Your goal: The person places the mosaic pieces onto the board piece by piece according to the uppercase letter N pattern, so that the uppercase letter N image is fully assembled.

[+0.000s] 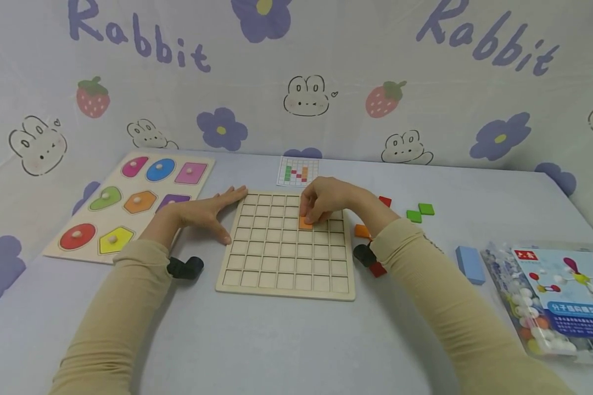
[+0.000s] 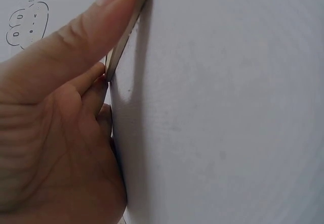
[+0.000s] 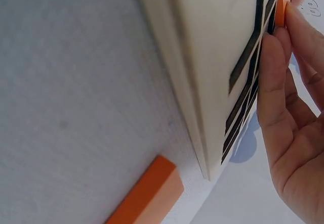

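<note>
A wooden grid board (image 1: 280, 249) lies flat on the table. My left hand (image 1: 197, 215) rests at its upper left, thumb and fingers spread against the left edge; in the left wrist view the thumb (image 2: 76, 42) touches the board's rim. With thumb and fingertips, my right hand (image 1: 326, 200) pinches an orange square tile (image 1: 305, 223) at a cell in the upper right part of the board. The right wrist view shows that orange tile (image 3: 282, 6) between the fingertips, against the grid. Whether it sits fully in the cell is hidden.
Behind the board lies a pattern card (image 1: 298, 172). Red tiles (image 1: 384, 201), green tiles (image 1: 414, 216) and an orange tile (image 1: 361, 231) lie to the right, near a blue block (image 1: 470, 265) and a clear plastic box (image 1: 558, 307). A shape puzzle (image 1: 128, 186) is at left.
</note>
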Demonstrator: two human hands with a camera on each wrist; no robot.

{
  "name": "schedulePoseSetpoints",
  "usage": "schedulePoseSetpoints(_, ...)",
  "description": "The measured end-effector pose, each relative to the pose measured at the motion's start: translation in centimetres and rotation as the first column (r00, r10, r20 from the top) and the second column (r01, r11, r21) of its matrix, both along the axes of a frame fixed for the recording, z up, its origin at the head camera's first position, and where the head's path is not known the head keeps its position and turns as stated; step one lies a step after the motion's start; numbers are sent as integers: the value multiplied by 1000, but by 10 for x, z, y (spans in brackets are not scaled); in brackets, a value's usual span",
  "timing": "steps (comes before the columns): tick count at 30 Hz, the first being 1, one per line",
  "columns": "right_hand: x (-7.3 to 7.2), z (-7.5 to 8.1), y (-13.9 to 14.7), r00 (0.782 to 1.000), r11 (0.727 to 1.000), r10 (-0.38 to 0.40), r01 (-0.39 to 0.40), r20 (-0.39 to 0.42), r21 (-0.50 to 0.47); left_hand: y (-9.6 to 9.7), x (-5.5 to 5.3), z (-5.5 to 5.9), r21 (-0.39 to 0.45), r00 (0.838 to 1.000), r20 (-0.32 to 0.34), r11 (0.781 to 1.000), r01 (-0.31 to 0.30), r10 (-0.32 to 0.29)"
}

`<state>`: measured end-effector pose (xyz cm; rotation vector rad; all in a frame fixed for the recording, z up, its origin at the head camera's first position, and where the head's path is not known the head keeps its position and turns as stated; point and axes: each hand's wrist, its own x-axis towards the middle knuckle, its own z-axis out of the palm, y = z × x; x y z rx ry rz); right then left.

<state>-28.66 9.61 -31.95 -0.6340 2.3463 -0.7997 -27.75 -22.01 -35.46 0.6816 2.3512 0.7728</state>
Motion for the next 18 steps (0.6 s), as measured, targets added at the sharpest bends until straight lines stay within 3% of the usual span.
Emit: schedulePoseSetpoints(18, 1, -1, -2, 1000, 1000, -13, 13, -16, 24, -1, -1, -3, 4, 1000, -10, 1000, 5, -5)
